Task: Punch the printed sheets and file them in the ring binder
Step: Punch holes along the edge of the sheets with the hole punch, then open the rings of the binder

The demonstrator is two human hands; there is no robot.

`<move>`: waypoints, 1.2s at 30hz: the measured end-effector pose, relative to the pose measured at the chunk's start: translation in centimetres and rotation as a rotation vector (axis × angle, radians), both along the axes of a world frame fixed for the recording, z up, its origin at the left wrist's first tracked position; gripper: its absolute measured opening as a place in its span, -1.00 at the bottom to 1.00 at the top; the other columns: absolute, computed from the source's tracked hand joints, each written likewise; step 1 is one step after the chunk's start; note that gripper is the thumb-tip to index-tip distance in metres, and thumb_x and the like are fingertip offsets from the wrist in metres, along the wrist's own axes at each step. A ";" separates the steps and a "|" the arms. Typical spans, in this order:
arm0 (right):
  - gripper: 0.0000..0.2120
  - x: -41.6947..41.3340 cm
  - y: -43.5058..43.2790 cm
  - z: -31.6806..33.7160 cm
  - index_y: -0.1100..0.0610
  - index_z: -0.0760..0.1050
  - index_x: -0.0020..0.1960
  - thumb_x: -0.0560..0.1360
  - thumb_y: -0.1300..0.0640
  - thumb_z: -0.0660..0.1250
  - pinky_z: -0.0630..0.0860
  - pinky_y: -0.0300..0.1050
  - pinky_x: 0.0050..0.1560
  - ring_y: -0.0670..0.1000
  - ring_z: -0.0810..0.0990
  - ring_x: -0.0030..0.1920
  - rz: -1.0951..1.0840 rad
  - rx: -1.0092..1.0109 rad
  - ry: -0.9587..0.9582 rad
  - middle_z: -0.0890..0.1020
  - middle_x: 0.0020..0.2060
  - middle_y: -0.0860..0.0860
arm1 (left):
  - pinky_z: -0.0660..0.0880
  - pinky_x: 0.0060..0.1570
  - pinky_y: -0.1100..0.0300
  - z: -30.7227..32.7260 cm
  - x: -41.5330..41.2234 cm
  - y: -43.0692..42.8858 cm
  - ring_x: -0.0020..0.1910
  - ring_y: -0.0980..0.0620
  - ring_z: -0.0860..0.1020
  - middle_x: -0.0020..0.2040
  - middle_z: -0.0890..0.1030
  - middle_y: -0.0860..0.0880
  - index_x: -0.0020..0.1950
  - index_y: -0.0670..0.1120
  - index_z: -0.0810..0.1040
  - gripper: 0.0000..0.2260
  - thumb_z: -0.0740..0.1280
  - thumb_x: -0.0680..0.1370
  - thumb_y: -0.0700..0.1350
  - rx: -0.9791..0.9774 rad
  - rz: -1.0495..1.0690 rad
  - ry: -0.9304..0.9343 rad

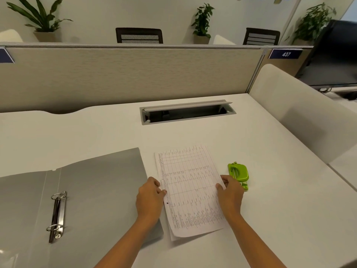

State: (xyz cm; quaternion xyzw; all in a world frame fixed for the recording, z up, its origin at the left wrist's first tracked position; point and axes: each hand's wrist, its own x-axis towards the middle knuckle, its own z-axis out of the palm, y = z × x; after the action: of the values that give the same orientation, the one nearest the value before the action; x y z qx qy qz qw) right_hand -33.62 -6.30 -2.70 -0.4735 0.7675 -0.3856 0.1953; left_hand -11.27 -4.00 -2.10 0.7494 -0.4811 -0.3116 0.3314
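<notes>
On the white desk (270, 190) lies the open grey ring binder (92, 190), rings up, then, just right of it, the printed sheets (191, 190), pinched at their side edges by left hand (149, 198) and right hand (229, 192), green hole punch (238, 174) just beyond.

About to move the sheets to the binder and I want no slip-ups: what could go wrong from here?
The printed sheets look fanned at the near corner, so their holes may not line up on the rings. The rings appear closed and would need opening first. The green hole punch sits right behind the right hand and could get knocked.
</notes>
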 end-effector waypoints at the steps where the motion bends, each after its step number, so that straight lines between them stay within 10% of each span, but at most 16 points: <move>1: -0.70 0.1 0.0 -0.1 0.23 0.54 0.15 0.42 0.33 0.42 0.54 -0.09 0.04 0.07 0.58 0.00 -0.007 -0.001 0.019 0.60 0.02 0.11 | 0.63 -0.30 0.02 0.0 -0.1 0.0 -0.31 0.06 0.61 -0.25 0.59 0.03 -0.10 -0.03 0.44 -0.79 0.47 0.44 -0.17 -0.003 -0.014 -0.037; 18: -0.74 1.0 0.7 0.5 0.26 0.55 0.14 0.46 0.30 0.38 0.49 -0.10 0.03 0.14 0.51 0.05 0.011 0.003 0.247 0.54 0.06 0.18 | 0.54 -0.48 0.19 0.8 0.7 0.8 -0.46 0.00 0.54 -0.29 0.58 -0.12 0.03 -0.11 0.47 -0.84 0.40 0.50 -0.19 -0.044 -0.067 0.165; 36: -0.85 13.6 6.3 4.1 0.06 0.55 0.05 0.50 0.23 0.35 0.25 -0.66 0.00 -0.19 0.43 0.00 0.483 -0.178 0.151 0.53 0.00 -0.08 | 0.44 -0.51 0.41 4.4 10.9 8.3 -0.38 -0.01 0.57 -0.17 0.63 -0.01 -0.10 -0.02 0.62 -0.93 0.37 0.52 -0.18 -0.255 0.236 0.168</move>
State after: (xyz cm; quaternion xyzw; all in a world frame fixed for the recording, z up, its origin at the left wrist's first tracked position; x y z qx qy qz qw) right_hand -20.07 -0.01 1.39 -0.6855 0.6079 -0.3573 0.1814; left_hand -0.42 4.26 2.31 0.7239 -0.3959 -0.2686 0.4970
